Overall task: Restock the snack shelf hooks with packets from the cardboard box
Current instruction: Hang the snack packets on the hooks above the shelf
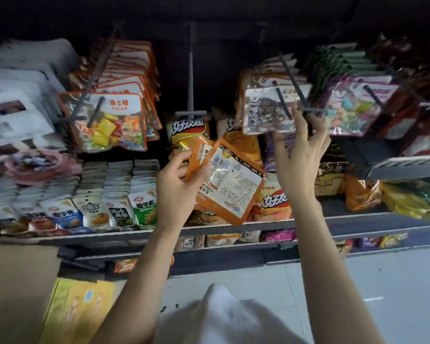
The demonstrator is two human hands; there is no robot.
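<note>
My left hand (179, 180) grips two orange snack packets (230, 181), their printed backs and a barcode facing me, in front of the middle shelf. My right hand (299, 155) is raised, fingers spread, and touches the lower right edge of a clear-fronted packet (263, 110) hanging on a hook (283, 103). A bare hook (191, 78) juts out between the filled rows. The cardboard box (18, 289) sits at lower left with yellow packets (77, 311) in it.
Orange candy packets (109, 122) hang at left, purple packets (355, 110) at right. Chip bags (188, 130) and small upright sachets (114, 209) fill the shelf below. The shelf edge (358, 222) runs across; pale floor (395, 289) lies at lower right.
</note>
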